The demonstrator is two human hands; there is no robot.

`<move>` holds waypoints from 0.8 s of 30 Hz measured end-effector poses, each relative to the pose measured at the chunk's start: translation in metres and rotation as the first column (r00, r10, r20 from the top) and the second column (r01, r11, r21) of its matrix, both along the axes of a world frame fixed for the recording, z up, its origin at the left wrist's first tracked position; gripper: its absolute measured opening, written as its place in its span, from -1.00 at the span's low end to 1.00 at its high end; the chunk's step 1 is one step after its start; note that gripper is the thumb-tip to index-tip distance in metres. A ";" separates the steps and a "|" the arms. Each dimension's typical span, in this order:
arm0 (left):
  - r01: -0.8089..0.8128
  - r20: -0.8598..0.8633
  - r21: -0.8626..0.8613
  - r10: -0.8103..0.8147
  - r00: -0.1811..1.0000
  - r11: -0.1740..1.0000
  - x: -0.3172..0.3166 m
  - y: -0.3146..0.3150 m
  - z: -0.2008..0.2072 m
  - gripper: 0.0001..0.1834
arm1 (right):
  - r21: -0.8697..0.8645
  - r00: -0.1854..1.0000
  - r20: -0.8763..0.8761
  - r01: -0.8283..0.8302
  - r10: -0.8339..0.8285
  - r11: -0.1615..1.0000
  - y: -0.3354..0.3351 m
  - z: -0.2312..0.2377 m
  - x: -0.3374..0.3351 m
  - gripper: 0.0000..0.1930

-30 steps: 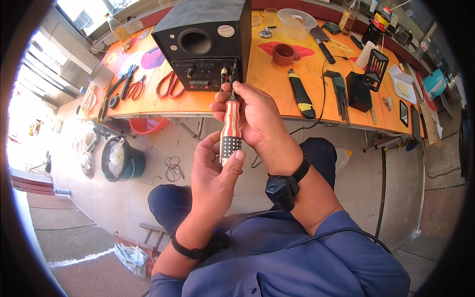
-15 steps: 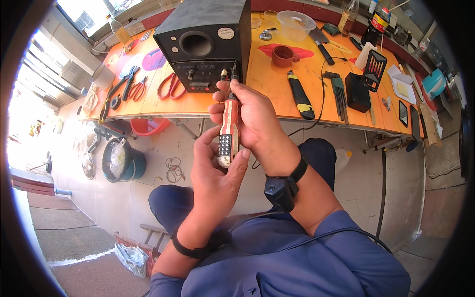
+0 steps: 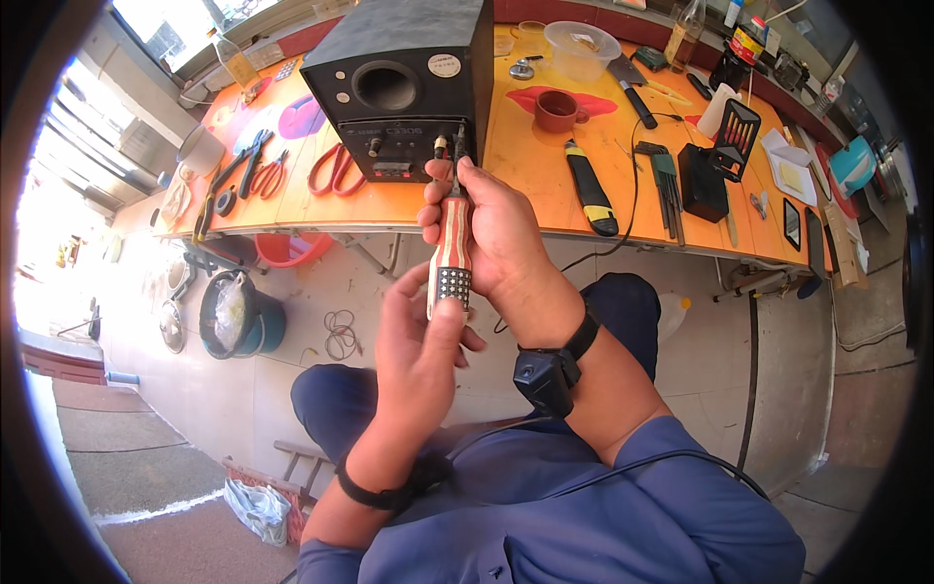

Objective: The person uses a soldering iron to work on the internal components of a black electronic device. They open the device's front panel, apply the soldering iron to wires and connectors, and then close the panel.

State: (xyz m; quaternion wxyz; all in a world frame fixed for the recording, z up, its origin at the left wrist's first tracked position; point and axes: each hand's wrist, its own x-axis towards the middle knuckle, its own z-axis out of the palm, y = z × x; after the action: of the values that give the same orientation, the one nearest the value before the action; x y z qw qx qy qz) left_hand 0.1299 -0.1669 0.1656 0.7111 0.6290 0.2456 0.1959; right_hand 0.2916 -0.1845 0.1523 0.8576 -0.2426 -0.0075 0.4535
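Note:
A screwdriver (image 3: 453,238) has a red-and-white striped handle and a dark patch of white stars near its butt end. My left hand (image 3: 415,346) is closed around that end, thumb pressed on the star patch. My right hand (image 3: 508,232) grips the front of the handle and the shaft, fingertips pinched together. Beyond them stands a black speaker box (image 3: 399,44) with a round port, and its lower panel (image 3: 413,146) carries a knob and terminals. The shaft points at that panel's right edge; the tip's exact contact is too small to tell.
On the orange table, red-handled scissors (image 3: 337,170) and pliers (image 3: 255,161) lie left of the speaker. To its right are a brown cup (image 3: 556,112), a yellow-black utility knife (image 3: 590,185), hex keys (image 3: 665,190) and a black box (image 3: 704,183). A bucket (image 3: 243,316) stands below.
The screwdriver handle has turned, its star patch now facing more upward and right. My left hand has slid slightly down and left, its thumb now over the patch. My right hand stays nearly in place.

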 end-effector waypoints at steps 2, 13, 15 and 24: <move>0.087 0.063 -0.367 -0.068 0.996 0.926 -0.002 0.005 0.001 -0.52 | 0.008 1.000 -0.004 -0.002 0.002 1.000 0.000 -0.001 0.001 -0.64; 0.152 0.159 -0.531 -0.078 0.984 0.834 -0.004 0.008 0.001 -0.50 | -0.029 0.999 0.043 -0.017 0.018 0.999 -0.001 0.000 -0.004 -0.60; 0.063 0.030 -0.329 -0.056 0.998 0.942 -0.002 0.008 0.001 -0.50 | -0.045 1.000 0.026 -0.006 0.007 0.999 0.000 0.000 -0.005 -0.60; 0.090 0.137 -0.495 -0.025 0.990 0.864 -0.005 0.009 -0.002 -0.51 | -0.040 1.000 0.019 0.013 -0.012 0.999 0.004 0.003 -0.006 -0.59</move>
State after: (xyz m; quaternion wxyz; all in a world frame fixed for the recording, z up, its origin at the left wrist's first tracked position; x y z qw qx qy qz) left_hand 0.1253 -0.1575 0.1631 0.8692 0.4168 0.2239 0.1436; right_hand 0.2856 -0.1806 0.1554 0.8552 -0.2642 -0.0051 0.4458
